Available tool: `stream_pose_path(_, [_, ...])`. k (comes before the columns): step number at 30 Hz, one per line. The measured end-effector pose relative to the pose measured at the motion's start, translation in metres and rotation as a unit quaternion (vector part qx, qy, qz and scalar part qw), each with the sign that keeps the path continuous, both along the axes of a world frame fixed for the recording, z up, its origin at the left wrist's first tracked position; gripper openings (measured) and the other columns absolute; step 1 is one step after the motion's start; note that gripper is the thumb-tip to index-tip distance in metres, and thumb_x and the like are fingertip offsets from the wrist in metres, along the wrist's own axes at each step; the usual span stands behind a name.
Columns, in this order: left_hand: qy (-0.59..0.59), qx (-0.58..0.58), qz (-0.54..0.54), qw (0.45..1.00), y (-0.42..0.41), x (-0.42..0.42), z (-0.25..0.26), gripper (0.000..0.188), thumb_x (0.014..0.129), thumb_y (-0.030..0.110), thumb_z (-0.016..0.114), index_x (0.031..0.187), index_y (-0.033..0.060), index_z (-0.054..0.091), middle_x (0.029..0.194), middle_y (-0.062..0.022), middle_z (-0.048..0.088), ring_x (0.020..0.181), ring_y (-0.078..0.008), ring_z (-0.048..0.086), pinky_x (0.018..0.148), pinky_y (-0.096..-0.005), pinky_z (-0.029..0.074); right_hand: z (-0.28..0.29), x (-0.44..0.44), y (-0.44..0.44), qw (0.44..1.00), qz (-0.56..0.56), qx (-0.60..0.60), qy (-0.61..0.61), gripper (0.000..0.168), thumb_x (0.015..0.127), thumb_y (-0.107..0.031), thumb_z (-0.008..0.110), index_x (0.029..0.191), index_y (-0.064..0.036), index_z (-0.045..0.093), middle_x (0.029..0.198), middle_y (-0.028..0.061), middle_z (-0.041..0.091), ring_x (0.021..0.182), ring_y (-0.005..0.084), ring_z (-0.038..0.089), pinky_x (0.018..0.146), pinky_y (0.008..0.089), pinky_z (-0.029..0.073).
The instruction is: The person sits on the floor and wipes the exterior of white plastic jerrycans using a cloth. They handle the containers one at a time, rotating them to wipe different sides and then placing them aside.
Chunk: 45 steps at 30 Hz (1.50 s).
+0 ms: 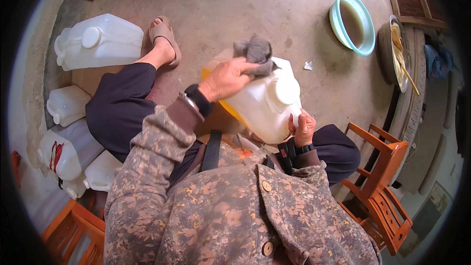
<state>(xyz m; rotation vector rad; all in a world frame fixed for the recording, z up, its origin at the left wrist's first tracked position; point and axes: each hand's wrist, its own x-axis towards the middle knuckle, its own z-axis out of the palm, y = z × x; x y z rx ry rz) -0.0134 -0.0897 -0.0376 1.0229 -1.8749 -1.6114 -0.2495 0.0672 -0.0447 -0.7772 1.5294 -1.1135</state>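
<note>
A translucent white plastic jerrycan lies tilted across my lap, its round white screw cap towards the right. Along its left edge runs a yellow-orange strip; I cannot tell whether this is part of the can or something behind it. My left hand presses a bunched grey cloth against the can's upper side, near the cap. At the lower right, my right hand grips the can's moulded handle. Both wrists wear dark bands.
Several more plastic jerrycans stand or lie along the left wall. A turquoise basin of murky water sits at the upper right, beside a large round pan. Wooden chairs flank me. Scraps litter the concrete floor.
</note>
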Motion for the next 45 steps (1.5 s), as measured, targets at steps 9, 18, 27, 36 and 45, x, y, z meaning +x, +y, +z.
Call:
stream_pose_path(9, [-0.095,-0.054,0.027,0.994,-0.009,0.012,-0.049,0.022,0.081,0.014,0.049,0.099,0.0046,0.058,0.104,-0.0167,0.055,0.094,-0.0346,0.053,0.081,-0.0374,0.044,-0.002,-0.011,0.003,0.998,-0.056,0.018,0.032,0.053,0.082,-0.053,0.05,0.076,0.0,0.056,0.047,-0.0004,0.045,0.035,0.0058,0.035,0.034,0.0193,0.022])
stream_pose_path(18, [-0.197,0.031,-0.029,0.98,-0.04,-0.01,-0.062,0.05,0.081,0.04,0.046,0.117,0.0049,0.05,0.104,-0.0186,0.05,0.099,-0.0338,0.048,0.086,-0.0396,0.038,-0.007,-0.009,0.003,0.995,-0.067,0.03,0.066,0.057,0.081,-0.058,0.045,0.071,-0.003,0.054,0.044,0.0004,0.042,0.033,0.0078,0.034,0.032,0.0213,0.023])
stream_pose_path(27, [0.087,-0.061,-0.054,0.993,-0.024,-0.052,-0.009,0.031,0.079,0.03,0.055,0.105,0.0136,0.06,0.106,-0.0143,0.052,0.096,-0.0312,0.052,0.084,-0.035,0.041,-0.002,0.0,0.01,0.993,-0.113,0.032,0.005,0.054,0.082,-0.055,0.048,0.073,-0.002,0.056,0.046,-0.002,0.043,0.036,0.0051,0.033,0.034,0.0198,0.022])
stream_pose_path(36, [-0.284,-0.072,0.003,0.956,-0.052,-0.005,-0.088,0.03,0.075,0.013,0.054,0.104,0.0119,0.061,0.093,-0.0186,0.055,0.094,-0.0339,0.053,0.081,-0.038,0.043,-0.001,-0.003,0.006,0.995,-0.072,0.031,0.061,0.058,0.081,-0.059,0.044,0.071,-0.003,0.053,0.044,0.0002,0.042,0.034,0.0077,0.034,0.033,0.0212,0.023])
stream_pose_path(45, [0.061,-0.174,-0.019,0.983,-0.022,-0.051,0.004,0.024,0.068,0.018,0.057,0.088,0.0087,0.067,0.095,-0.0172,0.06,0.093,-0.0324,0.053,0.083,-0.0357,0.042,-0.006,0.005,0.015,0.996,-0.075,0.027,0.045,0.055,0.082,-0.055,0.047,0.072,-0.002,0.056,0.044,-0.0005,0.042,0.034,0.0072,0.033,0.033,0.0212,0.021])
